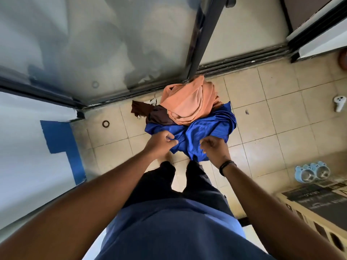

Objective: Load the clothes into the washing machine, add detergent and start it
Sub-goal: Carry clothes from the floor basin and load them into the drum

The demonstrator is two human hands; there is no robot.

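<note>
Clothes pile (pixel 189 117) on floor | left hand (pixel 161 140), right hand (pixel 214 147) apparently gripping blue cloth (pixel 206 128)

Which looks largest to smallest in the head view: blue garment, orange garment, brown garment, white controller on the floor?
1. blue garment, gripped by the left hand and right hand
2. orange garment, partly resting on the blue one
3. brown garment, partly hidden, so unsure
4. white controller

Three garments: blue (pixel 204 128), orange (pixel 187 102), brown (pixel 150 113); two hands.
</note>
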